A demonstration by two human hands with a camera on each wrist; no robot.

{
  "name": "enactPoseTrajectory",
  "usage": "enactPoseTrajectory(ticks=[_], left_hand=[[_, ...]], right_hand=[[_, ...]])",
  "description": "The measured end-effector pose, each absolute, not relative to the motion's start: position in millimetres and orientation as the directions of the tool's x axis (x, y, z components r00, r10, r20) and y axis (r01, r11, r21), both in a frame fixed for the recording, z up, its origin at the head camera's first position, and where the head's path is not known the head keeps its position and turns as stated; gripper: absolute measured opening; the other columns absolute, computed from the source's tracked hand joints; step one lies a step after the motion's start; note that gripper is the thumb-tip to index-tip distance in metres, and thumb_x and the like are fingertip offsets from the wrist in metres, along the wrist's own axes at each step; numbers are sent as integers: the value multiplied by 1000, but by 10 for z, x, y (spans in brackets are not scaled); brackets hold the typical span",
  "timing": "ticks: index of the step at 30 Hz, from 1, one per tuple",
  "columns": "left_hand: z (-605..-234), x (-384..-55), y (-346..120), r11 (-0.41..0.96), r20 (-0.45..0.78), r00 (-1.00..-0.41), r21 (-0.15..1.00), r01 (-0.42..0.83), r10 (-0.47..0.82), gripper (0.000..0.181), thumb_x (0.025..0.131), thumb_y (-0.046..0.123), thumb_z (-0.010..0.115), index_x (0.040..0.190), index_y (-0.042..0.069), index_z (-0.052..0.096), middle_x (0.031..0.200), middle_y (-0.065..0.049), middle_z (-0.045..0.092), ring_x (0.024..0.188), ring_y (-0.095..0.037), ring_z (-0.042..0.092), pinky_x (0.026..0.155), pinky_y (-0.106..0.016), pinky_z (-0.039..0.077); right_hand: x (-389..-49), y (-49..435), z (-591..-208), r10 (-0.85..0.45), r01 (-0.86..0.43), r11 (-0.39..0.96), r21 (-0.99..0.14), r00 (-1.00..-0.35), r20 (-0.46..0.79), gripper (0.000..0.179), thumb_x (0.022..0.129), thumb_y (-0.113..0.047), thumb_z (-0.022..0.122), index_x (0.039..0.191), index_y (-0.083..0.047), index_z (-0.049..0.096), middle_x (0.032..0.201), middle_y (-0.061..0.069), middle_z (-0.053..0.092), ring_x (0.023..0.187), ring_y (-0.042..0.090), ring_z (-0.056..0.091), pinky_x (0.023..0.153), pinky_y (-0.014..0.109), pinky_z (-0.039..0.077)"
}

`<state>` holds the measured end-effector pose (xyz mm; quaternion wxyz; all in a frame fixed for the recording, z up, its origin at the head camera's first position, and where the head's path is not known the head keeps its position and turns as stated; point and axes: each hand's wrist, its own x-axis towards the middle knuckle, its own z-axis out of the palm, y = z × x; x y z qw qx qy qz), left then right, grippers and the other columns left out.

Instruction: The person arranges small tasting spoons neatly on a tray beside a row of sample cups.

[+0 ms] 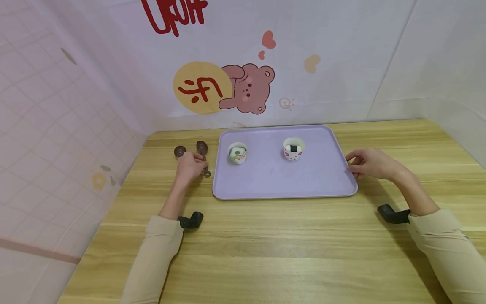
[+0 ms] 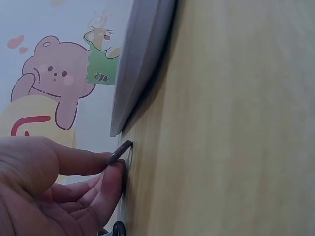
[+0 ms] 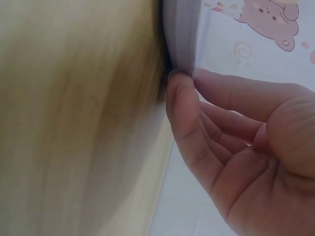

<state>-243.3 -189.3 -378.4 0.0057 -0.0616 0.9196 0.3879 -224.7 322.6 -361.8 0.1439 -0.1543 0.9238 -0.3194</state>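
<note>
A lilac tray (image 1: 262,181) lies on the table, carrying two small patterned cups: a green-and-white cup (image 1: 238,158) at its left and a white cup with pink spots (image 1: 292,154) near the middle. Fingers and thumb of my right hand (image 1: 373,164) pinch the tray's right edge (image 3: 181,34). Left of the tray, my left hand (image 1: 190,166) pinches the handle of a brown spoon (image 1: 202,147) between thumb and finger; the handle's tip (image 2: 120,151) shows in the left wrist view. A second brown spoon (image 1: 180,150) lies farther left, its handle mostly hidden by that hand.
The wood-patterned table (image 1: 265,245) extends in front of the tray and to its right. A white sheet (image 1: 341,76) with a printed bear rises behind the table, and another patterned sheet (image 1: 57,126) hangs at the left. Each wrist wears a black camera mount.
</note>
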Motion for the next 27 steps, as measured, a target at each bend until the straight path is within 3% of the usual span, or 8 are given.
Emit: enactPoseTrajectory(ticks=[15, 27], left_hand=[[-3773, -2440, -1875, 657, -57, -991, 744, -121, -118, 23, 93, 2, 67, 111, -11, 64, 101, -26, 71, 58, -12, 65, 55, -18, 53], [-3682, -2410, -1831, 675, 1, -992, 733, -86, -128, 25, 94, 7, 66, 114, -8, 66, 100, -22, 72, 68, -23, 71, 54, -17, 48]], right_hand=[[-2259, 3233, -3642, -375, -188, 752, -632, -910, -175, 36, 95, -2, 68, 120, 20, 54, 88, 14, 72, 68, 17, 68, 62, 30, 59], [-2259, 3216, -3632, -370, -177, 745, -644, -912, -177, 34, 94, -2, 67, 120, 18, 56, 87, 11, 72, 69, 18, 68, 63, 30, 59]])
